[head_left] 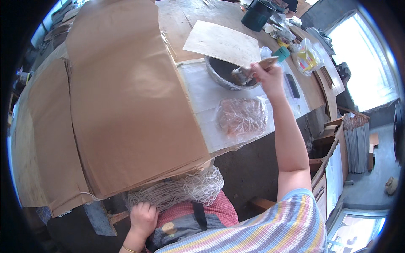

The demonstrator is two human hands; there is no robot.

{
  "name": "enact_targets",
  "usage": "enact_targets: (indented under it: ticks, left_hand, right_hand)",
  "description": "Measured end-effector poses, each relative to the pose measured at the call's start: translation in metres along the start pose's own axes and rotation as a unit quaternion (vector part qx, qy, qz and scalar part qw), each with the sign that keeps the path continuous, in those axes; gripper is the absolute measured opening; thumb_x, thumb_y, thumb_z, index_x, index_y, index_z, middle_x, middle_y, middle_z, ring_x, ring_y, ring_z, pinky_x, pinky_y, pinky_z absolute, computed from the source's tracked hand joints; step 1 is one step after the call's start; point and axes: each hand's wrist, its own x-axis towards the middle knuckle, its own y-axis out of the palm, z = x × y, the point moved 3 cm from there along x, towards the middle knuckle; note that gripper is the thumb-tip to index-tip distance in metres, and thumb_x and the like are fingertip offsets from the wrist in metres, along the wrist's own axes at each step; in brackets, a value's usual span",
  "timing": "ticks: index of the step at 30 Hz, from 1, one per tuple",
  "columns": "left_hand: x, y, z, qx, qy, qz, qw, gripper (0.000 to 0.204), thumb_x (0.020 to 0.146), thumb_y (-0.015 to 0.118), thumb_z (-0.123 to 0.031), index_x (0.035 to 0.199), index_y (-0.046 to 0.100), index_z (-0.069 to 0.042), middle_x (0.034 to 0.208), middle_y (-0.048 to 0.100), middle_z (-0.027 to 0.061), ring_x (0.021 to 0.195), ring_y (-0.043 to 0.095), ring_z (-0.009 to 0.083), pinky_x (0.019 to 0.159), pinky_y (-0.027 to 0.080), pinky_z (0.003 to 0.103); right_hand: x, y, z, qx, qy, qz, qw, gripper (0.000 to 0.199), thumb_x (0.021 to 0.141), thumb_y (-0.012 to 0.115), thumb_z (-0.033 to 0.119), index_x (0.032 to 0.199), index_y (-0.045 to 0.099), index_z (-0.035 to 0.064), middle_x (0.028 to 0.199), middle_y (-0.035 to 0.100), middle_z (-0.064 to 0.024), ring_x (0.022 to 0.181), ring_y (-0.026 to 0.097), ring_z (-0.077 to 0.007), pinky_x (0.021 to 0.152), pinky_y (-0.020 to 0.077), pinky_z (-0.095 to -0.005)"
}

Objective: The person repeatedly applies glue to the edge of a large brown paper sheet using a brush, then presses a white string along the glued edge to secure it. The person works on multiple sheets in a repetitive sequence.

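Note:
My right hand (270, 79) is closed round the wooden handle of a brush (244, 76), with its bristle end in the mouth of a dark-insided bowl (219, 78). The bowl's contents are hard to make out. Low on the left, my left hand (143, 220) has its fingers curled at the edge of a bundle of white string (192, 187), which lies over my lap. Whatever those fingers hold, if anything, is hidden. Large brown paper sheets (130, 92) lie stacked on the table in front of me.
A clear plastic bag with something pinkish inside (242, 118) lies near the table edge. Behind the bowl is a pale board (223, 42). Right of the bowl are a phone (292, 85) and a green-capped bottle (282, 53). A dark bucket (258, 16) stands at the back.

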Motion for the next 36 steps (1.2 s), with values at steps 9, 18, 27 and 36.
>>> enact_targets:
  ticks: [9,18,27,36]
  left_hand:
    - [-0.031,0.025,0.02,-0.022,0.002,-0.093,0.995,0.01,0.071,0.057,-0.011,0.077,0.062,-0.007,0.074,0.06,0.0086,0.069,0.061,0.0272,0.056,0.049,0.038]
    - [-0.029,-0.009,-0.003,-0.098,-0.039,-0.137,0.985,0.006,0.073,0.065,-0.005,0.076,0.061,-0.004,0.081,0.058,0.0102,0.081,0.056,0.0311,0.074,0.045,0.042]
    - [-0.063,-0.021,0.023,-0.35,-0.147,-0.135,0.915,0.005,0.08,0.06,0.002,0.084,0.057,0.001,0.087,0.061,0.0156,0.08,0.06,0.033,0.071,0.048,0.036]
    - [-0.092,-0.032,0.052,-0.257,-0.246,-0.102,0.929,0.005,0.078,0.06,0.003,0.078,0.059,-0.001,0.079,0.064,0.0109,0.061,0.059,0.0281,0.058,0.048,0.038]
  right_hand:
    - [0.01,0.001,-0.02,0.054,0.032,-0.137,0.989,0.021,0.081,0.074,0.017,0.078,0.067,-0.0027,0.061,0.055,-0.0003,0.053,0.047,-0.0073,0.05,0.0345,-0.0238]
    - [0.006,-0.049,-0.01,-0.013,0.146,-0.073,0.987,0.017,0.076,0.073,0.014,0.07,0.064,0.0012,0.059,0.058,-0.0043,0.044,0.049,-0.0084,0.04,0.0348,-0.0218]
    - [-0.126,0.018,0.094,0.249,0.022,-0.024,0.968,0.014,0.088,0.065,0.018,0.08,0.061,0.0066,0.065,0.047,0.0046,0.051,0.037,-0.0034,0.044,0.0258,-0.0211]
    - [-0.248,0.187,0.178,0.09,-0.335,0.332,0.877,0.012,0.071,0.076,0.005,0.078,0.069,-0.0014,0.085,0.068,-0.0078,0.062,0.059,-0.0168,0.054,0.0484,-0.0272]
